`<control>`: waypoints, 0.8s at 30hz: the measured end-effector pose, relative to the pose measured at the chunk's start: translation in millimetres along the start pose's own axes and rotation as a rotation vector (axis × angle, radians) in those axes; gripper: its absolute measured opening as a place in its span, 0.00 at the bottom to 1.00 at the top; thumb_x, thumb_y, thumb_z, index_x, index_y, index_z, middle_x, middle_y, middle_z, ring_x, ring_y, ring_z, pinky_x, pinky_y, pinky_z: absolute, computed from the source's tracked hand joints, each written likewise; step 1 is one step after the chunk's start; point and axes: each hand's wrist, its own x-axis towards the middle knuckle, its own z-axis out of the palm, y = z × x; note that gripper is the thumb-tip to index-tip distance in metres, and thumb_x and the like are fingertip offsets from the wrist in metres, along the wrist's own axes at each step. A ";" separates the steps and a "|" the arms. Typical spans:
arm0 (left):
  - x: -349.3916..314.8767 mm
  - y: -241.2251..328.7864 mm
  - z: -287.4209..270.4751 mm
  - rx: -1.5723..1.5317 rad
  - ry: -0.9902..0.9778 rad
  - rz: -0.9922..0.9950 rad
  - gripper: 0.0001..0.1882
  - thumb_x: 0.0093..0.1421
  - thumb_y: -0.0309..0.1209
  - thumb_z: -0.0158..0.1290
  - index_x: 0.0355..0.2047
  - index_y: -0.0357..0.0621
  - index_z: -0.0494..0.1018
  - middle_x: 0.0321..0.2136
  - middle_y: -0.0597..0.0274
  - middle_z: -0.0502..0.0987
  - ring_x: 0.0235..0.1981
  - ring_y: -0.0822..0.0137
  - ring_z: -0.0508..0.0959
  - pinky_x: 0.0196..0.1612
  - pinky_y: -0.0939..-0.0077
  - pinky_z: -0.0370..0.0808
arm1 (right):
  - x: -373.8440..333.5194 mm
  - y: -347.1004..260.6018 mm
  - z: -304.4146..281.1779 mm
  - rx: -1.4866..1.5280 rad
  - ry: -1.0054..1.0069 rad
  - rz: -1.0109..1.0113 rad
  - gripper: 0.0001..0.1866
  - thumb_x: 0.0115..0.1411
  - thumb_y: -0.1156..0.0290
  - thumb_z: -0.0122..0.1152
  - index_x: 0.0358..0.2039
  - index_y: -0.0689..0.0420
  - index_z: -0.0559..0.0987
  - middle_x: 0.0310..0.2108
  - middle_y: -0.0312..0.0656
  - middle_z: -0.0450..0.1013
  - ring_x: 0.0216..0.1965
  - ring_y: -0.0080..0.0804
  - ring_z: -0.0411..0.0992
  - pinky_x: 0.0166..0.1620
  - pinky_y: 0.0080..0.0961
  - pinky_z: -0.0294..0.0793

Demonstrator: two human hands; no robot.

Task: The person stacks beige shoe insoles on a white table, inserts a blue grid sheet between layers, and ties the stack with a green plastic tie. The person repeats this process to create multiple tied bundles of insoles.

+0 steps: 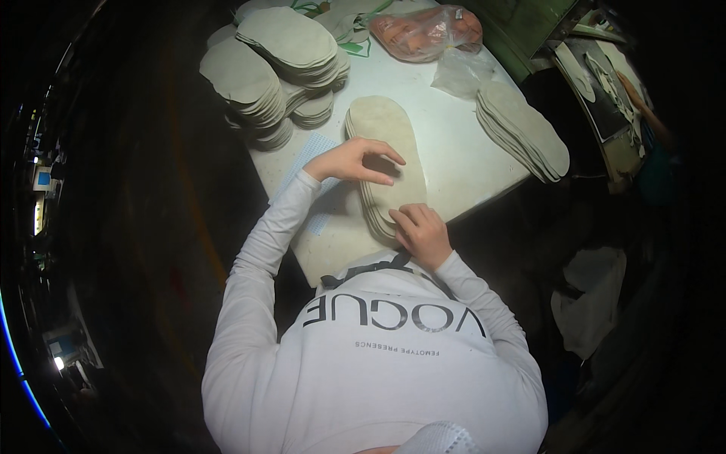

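Observation:
A stack of pale grey-beige insoles (384, 125) lies lengthwise on the white table in front of me. Over the middle of this stack hovers my left hand (354, 160), its thumb and fingers apart with nothing between them. My right hand (425, 233) is at the right edge of the stack's near end. Its fingers are bent and pinch the edge of an insole there; the fingertips are partly hidden. Under my left wrist, a sheet with a blue printed grid (314, 147) sticks out from beside the stack.
Several tall insole piles (291, 41) crowd the table's far left. Another insole stack (522, 132) lies along the right edge. Behind it are a clear plastic bag (463, 73) and a bag of orange pieces (427, 32). Another person's hand (631, 91) shows at a bench far right.

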 end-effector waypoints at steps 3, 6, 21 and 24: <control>0.7 8.2 25.0 0.139 -0.231 -0.022 0.32 0.47 0.36 0.68 0.53 0.42 0.73 0.52 0.56 0.76 0.56 0.58 0.73 0.65 0.56 0.60 | 16.5 -1.0 -0.1 -0.040 -0.089 0.012 0.16 0.47 0.73 0.65 0.40 0.54 0.78 0.35 0.38 0.70 0.40 0.36 0.72 0.39 0.30 0.72; 11.0 -10.5 26.0 0.441 -0.079 0.031 0.29 0.45 0.29 0.66 0.51 0.50 0.75 0.54 0.60 0.75 0.59 0.58 0.71 0.68 0.45 0.51 | 39.3 0.7 -19.7 0.206 0.101 0.083 0.16 0.47 0.77 0.63 0.39 0.56 0.78 0.33 0.40 0.70 0.35 0.39 0.73 0.36 0.31 0.74; 72.1 -87.6 -86.2 -0.147 0.370 -0.438 0.18 0.55 0.32 0.65 0.43 0.40 0.75 0.30 0.67 0.80 0.30 0.78 0.77 0.34 0.84 0.72 | -8.3 0.0 -8.9 1.392 0.211 0.952 0.36 0.58 0.83 0.55 0.66 0.55 0.56 0.44 0.44 0.73 0.39 0.23 0.76 0.38 0.17 0.79; 74.5 -102.5 -76.4 0.165 0.395 -0.468 0.20 0.49 0.36 0.68 0.40 0.41 0.79 0.23 0.71 0.78 0.25 0.79 0.72 0.31 0.82 0.69 | -17.3 -3.7 7.4 1.235 0.265 0.935 0.35 0.59 0.82 0.56 0.66 0.57 0.56 0.36 0.41 0.74 0.32 0.22 0.76 0.34 0.18 0.80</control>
